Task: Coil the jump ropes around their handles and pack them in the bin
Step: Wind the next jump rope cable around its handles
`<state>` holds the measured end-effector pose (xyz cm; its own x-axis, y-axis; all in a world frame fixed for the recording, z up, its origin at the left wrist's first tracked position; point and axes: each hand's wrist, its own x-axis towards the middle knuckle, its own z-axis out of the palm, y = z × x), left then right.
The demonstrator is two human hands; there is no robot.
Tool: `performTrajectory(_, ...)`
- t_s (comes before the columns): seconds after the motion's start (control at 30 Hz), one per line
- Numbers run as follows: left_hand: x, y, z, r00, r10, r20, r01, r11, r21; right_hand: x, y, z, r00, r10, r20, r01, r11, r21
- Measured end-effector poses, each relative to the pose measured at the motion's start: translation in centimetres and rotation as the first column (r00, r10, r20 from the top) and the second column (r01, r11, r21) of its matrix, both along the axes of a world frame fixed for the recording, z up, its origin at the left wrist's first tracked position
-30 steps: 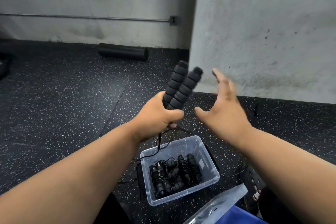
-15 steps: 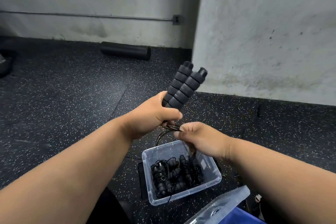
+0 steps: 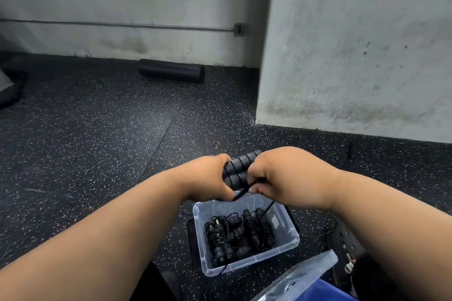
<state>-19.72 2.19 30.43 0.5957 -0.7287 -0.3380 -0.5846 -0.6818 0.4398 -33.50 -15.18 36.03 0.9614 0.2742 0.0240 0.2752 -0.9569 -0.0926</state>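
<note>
The left hand (image 3: 208, 178) has its grip closed around two black foam handles (image 3: 238, 171) held side by side above the clear plastic bin (image 3: 281, 252); the right hand (image 3: 281, 176) pinches the thin black rope (image 3: 244, 192) against them. The bin sits on the speckled floor (image 3: 97, 142), holding several coiled jump ropes (image 3: 234, 234), one cord trailing over its front rim
</note>
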Motion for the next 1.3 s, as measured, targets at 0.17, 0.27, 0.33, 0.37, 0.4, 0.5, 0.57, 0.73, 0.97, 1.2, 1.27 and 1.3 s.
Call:
performTrajectory(0.17,-1.9,-0.6,0.3,0.971,-0.237,0.006,0.236,0.969,0.074,-0.6,-0.3,0.2,0.964,0.185,0.193,-0.177,0.983,-0.057)
performTrajectory(0.27,-1.6,-0.3,1.4,0.961,-0.278,-0.015,0.278,0.954,0.114,-0.3,-0.9,-1.1,0.950,0.137,0.282,-0.142,0.990,-0.001)
performTrajectory(0.33,-1.4,0.2,1.7,0.954,-0.285,-0.088,0.296,0.940,0.169,0.3,-1.2,-2.5,0.963,0.053,0.265,-0.090,0.988,0.128)
performTrajectory(0.37,-1.3,0.5,1.8,0.948,-0.280,-0.150,0.307,0.928,0.212,0.7,-1.4,-3.2,0.970,0.002,0.243,-0.051,0.980,0.193)
performTrajectory(0.4,-1.2,0.9,1.8,0.939,-0.272,-0.213,0.323,0.910,0.262,1.2,-1.7,-3.8,0.976,-0.060,0.207,0.005,0.967,0.256)
performTrajectory(0.5,-0.4,1.9,2.4,0.909,-0.254,-0.330,0.362,0.875,0.322,2.4,-2.7,-6.0,0.978,-0.206,0.021,0.180,0.897,0.404)
performTrajectory(0.57,-0.2,2.1,2.6,0.885,-0.261,-0.386,0.385,0.876,0.291,2.9,-2.5,-7.0,0.969,-0.248,-0.016,0.229,0.864,0.448)
performTrajectory(0.73,-1.6,2.0,1.4,0.731,-0.307,-0.610,0.436,0.897,0.071,5.1,0.2,-6.8,0.959,-0.282,-0.027,0.245,0.775,0.583)
performTrajectory(0.97,-0.7,3.2,2.7,0.584,-0.468,-0.664,0.373,0.881,-0.293,7.5,2.7,-8.2,0.914,-0.174,-0.366,0.400,0.526,0.750)
performTrajectory(1.2,5.0,8.6,6.9,0.937,0.132,-0.323,-0.252,0.896,-0.365,6.4,6.1,-10.4,0.805,-0.025,-0.592,0.532,0.472,0.703)
performTrajectory(1.27,7.0,10.1,6.5,0.896,0.441,-0.058,-0.441,0.864,-0.242,6.0,8.6,-11.1,0.746,0.101,-0.658,0.587,0.368,0.722)
performTrajectory(1.3,7.6,10.4,6.2,0.850,0.526,0.020,-0.514,0.838,-0.183,5.6,9.8,-11.4,0.719,0.156,-0.677,0.610,0.323,0.723)
